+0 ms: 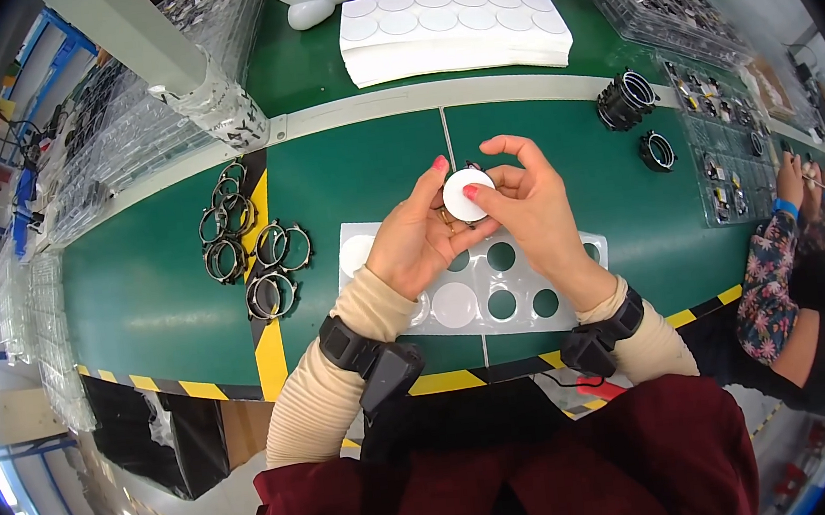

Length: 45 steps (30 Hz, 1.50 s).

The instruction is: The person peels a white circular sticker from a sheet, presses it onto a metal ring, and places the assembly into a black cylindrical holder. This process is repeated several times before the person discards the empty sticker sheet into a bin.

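Observation:
Over the middle of the green table, my left hand (413, 245) holds a small round piece faced with a white round sticker (458, 204). Its fingers curl under the piece, and a dark edge peeks out behind the sticker. My right hand (548, 223) presses its thumb on the white face, with the other fingers bent around the far side. What lies beneath the sticker is mostly hidden. Below both hands is a sticker sheet (477, 286), with several white circles left on it and several round gaps showing green.
Several dark-edged rings (258, 299) lie at the left near yellow-black tape. A stack of black rings (626, 102) and a single ring (647, 154) are at the right. Behind stand a sticker-sheet pile (457, 57) and a fan (306, 12). Clear trays (725, 215) sit near a co-worker's arms.

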Motion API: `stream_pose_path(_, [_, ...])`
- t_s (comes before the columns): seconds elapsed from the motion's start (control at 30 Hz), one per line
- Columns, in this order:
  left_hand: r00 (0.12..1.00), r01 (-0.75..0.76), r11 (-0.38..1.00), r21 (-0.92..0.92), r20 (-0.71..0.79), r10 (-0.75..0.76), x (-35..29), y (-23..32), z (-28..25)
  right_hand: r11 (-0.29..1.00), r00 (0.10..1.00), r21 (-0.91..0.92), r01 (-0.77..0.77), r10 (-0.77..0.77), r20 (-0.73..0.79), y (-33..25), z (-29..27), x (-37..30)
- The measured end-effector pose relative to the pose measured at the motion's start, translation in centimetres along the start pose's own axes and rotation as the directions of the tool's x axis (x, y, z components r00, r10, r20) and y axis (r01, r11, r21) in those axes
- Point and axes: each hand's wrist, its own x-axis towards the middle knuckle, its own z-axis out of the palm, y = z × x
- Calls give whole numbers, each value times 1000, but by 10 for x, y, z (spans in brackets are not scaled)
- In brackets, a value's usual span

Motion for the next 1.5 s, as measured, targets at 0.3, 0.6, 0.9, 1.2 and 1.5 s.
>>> stream_pose_path(0.3, [1000,-1,1000,5,-9,1,0,0,0,999,1000,36,0,0,-3,1,-1,0])
stream_pose_path(0.6, [1000,6,1000,3,-11,-6,0,0,0,1000,1000,18,2,-2,-1,2,-1,0])
stream_pose_path(0.9, [1000,6,1000,22,-16,-5,-1,1,-1,999,1000,-53,-2,2,8,3,2,0])
stream_pose_path(1.2, [1000,17,1000,23,16,-17,-4,0,7,961,976,-178,214,-204,70,17,6,4])
stream_pose_path(1.5, [999,15,999,32,31,-16,-2,2,-5,977,989,-158,143,-135,59,12,9,0])
